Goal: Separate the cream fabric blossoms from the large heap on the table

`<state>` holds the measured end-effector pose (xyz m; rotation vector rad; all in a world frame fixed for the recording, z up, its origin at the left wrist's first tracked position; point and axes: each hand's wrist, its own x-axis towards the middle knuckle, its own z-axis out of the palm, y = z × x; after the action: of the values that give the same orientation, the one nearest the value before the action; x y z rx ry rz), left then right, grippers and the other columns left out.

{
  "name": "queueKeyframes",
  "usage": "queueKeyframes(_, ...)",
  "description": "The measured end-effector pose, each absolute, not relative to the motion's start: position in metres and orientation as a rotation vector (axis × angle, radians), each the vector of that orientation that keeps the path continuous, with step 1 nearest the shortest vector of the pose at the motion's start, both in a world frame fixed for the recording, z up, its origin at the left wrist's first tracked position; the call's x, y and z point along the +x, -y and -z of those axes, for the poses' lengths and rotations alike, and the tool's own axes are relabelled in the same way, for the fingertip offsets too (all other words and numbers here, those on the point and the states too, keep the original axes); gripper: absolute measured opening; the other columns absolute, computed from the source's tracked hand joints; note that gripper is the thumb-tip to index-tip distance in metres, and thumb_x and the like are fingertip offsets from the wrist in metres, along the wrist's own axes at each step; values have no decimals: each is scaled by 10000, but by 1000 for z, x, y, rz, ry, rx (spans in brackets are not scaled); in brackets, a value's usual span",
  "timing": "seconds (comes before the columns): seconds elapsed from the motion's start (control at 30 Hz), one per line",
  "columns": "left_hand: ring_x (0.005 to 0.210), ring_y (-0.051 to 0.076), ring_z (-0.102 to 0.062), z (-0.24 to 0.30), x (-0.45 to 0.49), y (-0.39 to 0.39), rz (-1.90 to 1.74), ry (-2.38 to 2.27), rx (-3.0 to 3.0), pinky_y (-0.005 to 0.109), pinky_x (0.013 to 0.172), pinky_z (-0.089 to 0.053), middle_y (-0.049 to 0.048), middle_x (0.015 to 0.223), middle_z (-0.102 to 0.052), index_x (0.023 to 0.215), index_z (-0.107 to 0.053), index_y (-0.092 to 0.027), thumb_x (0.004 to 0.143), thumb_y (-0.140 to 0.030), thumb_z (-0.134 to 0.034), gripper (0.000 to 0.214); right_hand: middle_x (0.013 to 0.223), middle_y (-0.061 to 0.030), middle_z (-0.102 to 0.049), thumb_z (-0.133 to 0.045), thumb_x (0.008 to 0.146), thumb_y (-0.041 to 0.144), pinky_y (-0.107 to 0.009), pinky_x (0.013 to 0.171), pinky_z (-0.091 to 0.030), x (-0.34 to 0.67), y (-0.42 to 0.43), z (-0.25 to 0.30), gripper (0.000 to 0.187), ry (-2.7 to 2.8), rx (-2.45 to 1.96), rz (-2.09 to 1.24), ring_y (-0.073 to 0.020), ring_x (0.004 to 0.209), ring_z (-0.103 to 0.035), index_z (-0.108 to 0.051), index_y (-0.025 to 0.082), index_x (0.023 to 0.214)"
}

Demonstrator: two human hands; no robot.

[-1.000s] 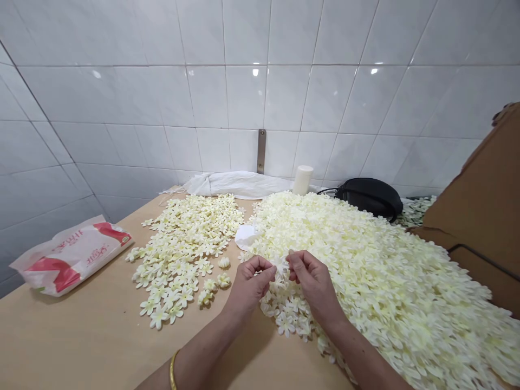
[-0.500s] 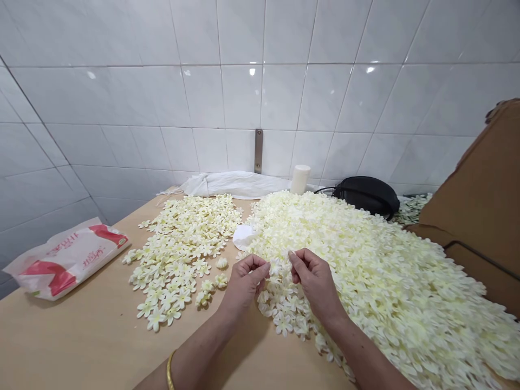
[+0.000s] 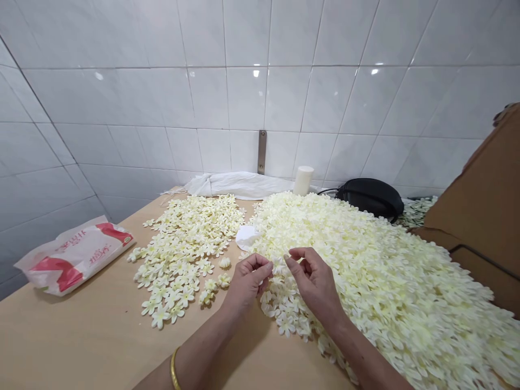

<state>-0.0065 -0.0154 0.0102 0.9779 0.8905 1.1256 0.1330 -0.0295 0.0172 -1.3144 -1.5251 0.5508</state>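
My left hand [image 3: 247, 279] is closed in a pinch, thumb against forefinger, over the near edge of a large heap of white artificial flowers [image 3: 365, 271]. Whatever it pinches is hidden or too small to name. Facing it, a short gap away, my right hand [image 3: 311, 276] hovers at the heap's left side. A small space shows between its thumb and forefinger, with nothing visible there; the other fingers curl inward. Left of my hands lies a smaller spread of cream flowers [image 3: 182, 244]. Several bunched flower clusters [image 3: 209, 290] rest beside my left hand.
On the wooden table [image 3: 81, 336] a red-and-white plastic packet [image 3: 77, 257] lies at left. White paper [image 3: 246, 237] sits between the flower piles. At the back are white cloth [image 3: 239, 185], a cream cylinder [image 3: 303, 180] and a black case [image 3: 369, 197]. Cardboard [image 3: 479, 200] stands at right.
My right thumb and forefinger have parted slightly from their pinch. The left hand keeps its pinch. The whole view has shifted a little, so things appear further right.
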Motion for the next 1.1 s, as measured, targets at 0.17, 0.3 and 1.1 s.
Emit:
queueKeyframes(0.17,345,11,-248,-13,-4,21,-1056,-844,1009,169,384,-130,-69,415,-361,606,-439,-139,612,-377,-668,330,565,8,-389,-506,771,424,-217,473,-290,132,28,-17,304,1549,-1184,-980,-92,522,-330,-497,139,667)
queueKeyframes(0.3,341,6,-269,-15,-2,21,-1013,-836,1003,174,375,-122,-47,510,-442,627,-446,-135,636,-445,-636,363,539,25,-328,-452,798,422,-216,459,-251,132,29,-15,323,1561,-1265,-851,-87,505,-281,-415,153,623)
queueKeyframes(1.1,345,11,-274,-11,-5,18,-1025,-882,1021,164,374,-141,-63,443,-394,606,-440,-135,609,-367,-660,320,509,31,-313,-477,791,465,-208,450,-265,136,26,-17,390,1360,-1221,-818,-79,482,-275,-386,154,573)
